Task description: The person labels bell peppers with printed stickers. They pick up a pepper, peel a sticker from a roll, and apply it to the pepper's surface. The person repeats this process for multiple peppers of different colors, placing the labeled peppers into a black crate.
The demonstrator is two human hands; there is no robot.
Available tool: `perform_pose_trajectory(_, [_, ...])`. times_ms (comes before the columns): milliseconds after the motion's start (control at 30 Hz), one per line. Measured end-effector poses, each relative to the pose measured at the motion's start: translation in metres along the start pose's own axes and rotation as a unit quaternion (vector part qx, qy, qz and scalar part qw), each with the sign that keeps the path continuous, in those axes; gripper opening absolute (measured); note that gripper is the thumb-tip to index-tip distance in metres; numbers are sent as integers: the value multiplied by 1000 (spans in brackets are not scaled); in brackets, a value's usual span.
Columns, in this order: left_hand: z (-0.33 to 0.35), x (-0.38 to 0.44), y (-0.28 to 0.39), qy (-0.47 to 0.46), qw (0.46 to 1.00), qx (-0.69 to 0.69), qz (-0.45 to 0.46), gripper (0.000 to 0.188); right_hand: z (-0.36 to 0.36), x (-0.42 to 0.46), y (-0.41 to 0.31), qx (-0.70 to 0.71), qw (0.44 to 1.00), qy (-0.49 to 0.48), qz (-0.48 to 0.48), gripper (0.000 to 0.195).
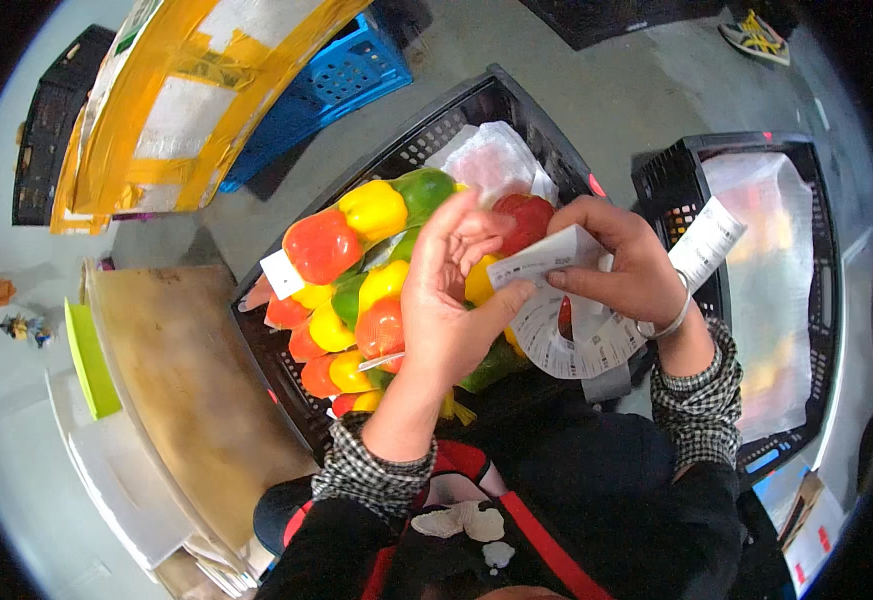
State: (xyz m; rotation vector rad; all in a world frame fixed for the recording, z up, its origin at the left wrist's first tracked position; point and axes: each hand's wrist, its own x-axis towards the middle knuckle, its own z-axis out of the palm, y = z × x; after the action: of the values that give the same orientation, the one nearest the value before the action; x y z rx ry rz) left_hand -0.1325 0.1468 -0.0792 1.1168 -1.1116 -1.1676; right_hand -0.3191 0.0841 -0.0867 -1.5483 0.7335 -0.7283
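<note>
My right hand (624, 262) pinches a curling strip of white printed labels (594, 352) between thumb and fingers. Part of the strip loops below the hand, and another end sticks out past the wrist. The thumb of my left hand (444, 307) touches the strip's near end, while its fingers are bent and apart. Beneath both hands, netted packs of red, yellow and green bell peppers (327, 244) fill a black plastic crate (549, 127). A white tag (282, 276) lies against one pack. A dark red netted item (522, 221) is partly hidden behind my right hand.
At right stands another black crate (819, 247), its contents under a translucent white sheet (759, 300). A taped carton (181, 120) and a blue crate (346, 75) stand at upper left. Brown cardboard (173, 360) lies to the left. Someone's shoe (759, 37) is at upper right.
</note>
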Motion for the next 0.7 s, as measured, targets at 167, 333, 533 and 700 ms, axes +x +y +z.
perform_pose_trajectory(167, [7, -2, -7, 56, 997, 43, 10, 28, 8, 3, -3, -34, 992, 80, -96, 41])
perform_pose_trajectory(333, [4, -2, -13, 49, 979, 192, 56, 18, 20, 4, 19, 176, 983, 46, -21, 35])
perform_pose_trajectory(533, [5, 0, -12, 21, 966, 253, 49, 18, 16, -1, 28, 223, 974, 29, -2, 36])
perform_pose_trajectory(700, [3, 4, -14, -33, 959, 275, 62, 20, 12, -6, 30, 283, 956, 41, 63, 29])
